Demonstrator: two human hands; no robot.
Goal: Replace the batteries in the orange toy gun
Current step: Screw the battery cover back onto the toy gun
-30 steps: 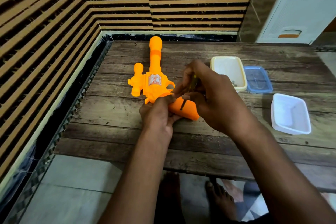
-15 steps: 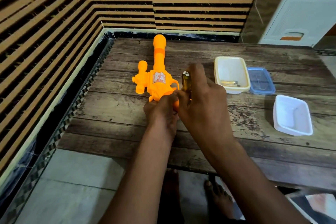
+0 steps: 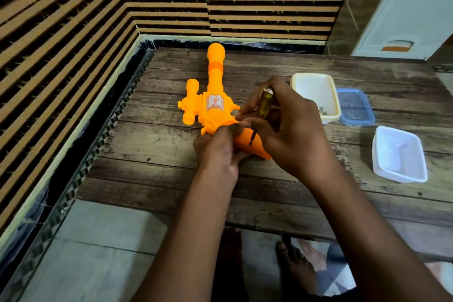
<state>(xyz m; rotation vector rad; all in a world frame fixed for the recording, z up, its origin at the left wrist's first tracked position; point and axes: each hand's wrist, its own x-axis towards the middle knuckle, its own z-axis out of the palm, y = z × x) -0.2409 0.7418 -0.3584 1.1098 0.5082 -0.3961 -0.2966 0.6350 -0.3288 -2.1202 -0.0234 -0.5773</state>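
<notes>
My left hand [image 3: 218, 147] gripped the orange toy gun [image 3: 215, 105] lying on the table [image 3: 157, 144]; my right hand [image 3: 291, 130] pinched a screwdriver [image 3: 263, 108], tip on the gun's handle. Right of that grip stood a cream container [image 3: 316, 95], then a blue lid [image 3: 355, 106]; nearer me, a white tray [image 3: 398, 154].

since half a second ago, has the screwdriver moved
Yes. The screwdriver has tilted down, its tip now on the orange toy gun grip, nearer the cream container.
</notes>
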